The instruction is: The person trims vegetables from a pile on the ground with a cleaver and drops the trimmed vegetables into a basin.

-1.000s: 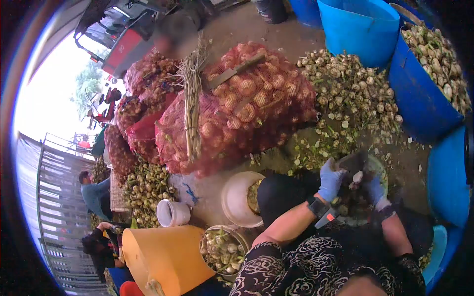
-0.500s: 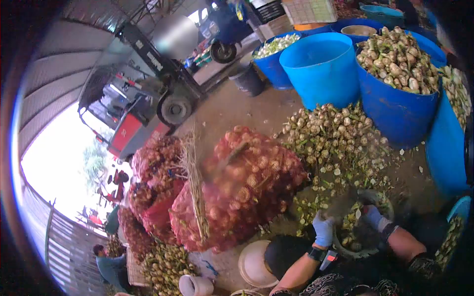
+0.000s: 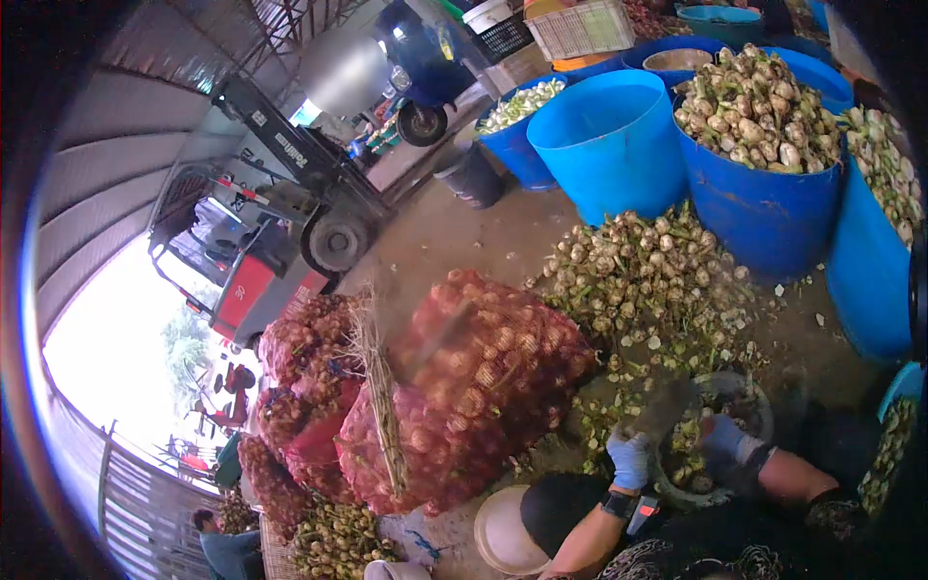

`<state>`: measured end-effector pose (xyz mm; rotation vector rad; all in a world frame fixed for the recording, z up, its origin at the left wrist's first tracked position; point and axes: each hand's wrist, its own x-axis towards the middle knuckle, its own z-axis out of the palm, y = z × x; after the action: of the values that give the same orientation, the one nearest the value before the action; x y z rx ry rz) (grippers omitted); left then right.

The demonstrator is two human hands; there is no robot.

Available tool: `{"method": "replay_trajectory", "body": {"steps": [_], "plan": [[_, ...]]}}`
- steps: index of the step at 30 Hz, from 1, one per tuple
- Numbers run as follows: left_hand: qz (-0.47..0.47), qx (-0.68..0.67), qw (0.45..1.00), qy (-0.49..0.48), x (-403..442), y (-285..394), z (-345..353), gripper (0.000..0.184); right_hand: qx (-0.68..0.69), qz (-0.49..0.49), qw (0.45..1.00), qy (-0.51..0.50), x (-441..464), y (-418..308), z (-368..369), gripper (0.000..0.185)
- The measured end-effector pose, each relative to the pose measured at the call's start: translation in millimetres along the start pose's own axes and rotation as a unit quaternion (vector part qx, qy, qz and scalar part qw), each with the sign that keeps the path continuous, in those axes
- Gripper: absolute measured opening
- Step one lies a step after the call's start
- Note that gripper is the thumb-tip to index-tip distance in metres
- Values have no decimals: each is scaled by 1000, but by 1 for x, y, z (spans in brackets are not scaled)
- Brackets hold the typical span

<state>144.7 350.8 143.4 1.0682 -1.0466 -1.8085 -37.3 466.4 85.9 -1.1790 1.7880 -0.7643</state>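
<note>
My left hand, in a blue glove with a watch at the wrist, is closed at the left rim of a round grey tub. A dark, flat, blade-like thing slants up from its fingers; it is blurred. My right hand, also blue-gloved, is over the tub, its fingers smeared by motion, so I cannot tell what they hold. Trimmed pale bulbs and green scraps lie in the tub. Just beyond it a heap of garlic-like bulbs spreads over the floor.
Red mesh sacks of bulbs lie to the left, with dry stalks on top. Blue tubs stand at the back, one heaped with bulbs. A white bucket is near my left arm. Farther off are a forklift and another person.
The view has shifted slightly. My right hand has moved a little left and down over the tub. My left hand stays closed at the rim.
</note>
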Motion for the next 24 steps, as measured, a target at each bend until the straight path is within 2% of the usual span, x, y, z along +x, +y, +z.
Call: {"method": "replay_trajectory", "body": {"steps": [2,6,7,9,10,11,12,13,14,15,18,20,21,22,23,24], "plan": [[51,43,998,11,3,4,-3,29,-60,18,998,-27,-5,-12,-14,16],[33,59,997,30,0,7,1,24,-88,-157,983,15,11,13,5,17],[27,29,999,19,-5,15,6,21,-94,-198,975,23,10,17,11,18],[27,0,1000,5,-4,10,2,19,-11,-73,997,28,11,17,4,20],[66,99,993,7,2,-9,-9,18,31,-11,999,37,10,10,-2,21],[107,197,975,9,9,-16,-14,18,-28,-93,993,62,13,9,0,21],[112,198,974,6,11,-11,-10,18,-88,-172,977,87,15,7,3,20],[85,145,986,2,5,-5,-3,17,-87,-173,977,90,23,23,14,20],[55,92,994,0,1,-3,0,16,72,-146,984,69,37,64,34,19],[59,98,993,-21,5,-12,-10,17,230,-113,966,47,50,104,55,19],[42,88,995,0,-17,32,19,17,36,69,996,-43,7,0,-10,26],[53,116,992,14,-8,11,4,17,233,-13,972,4,4,12,3,27],[57,136,988,36,-2,0,-2,18,39,-46,992,111,5,17,30,25],[52,137,989,36,3,-5,-6,18,40,-42,992,109,16,32,37,25],[56,112,992,15,6,-11,-10,19,-220,-163,962,-7,25,57,42,14],[63,87,994,-7,4,-4,-7,20,12,-141,990,-30,23,56,36,5]]}}
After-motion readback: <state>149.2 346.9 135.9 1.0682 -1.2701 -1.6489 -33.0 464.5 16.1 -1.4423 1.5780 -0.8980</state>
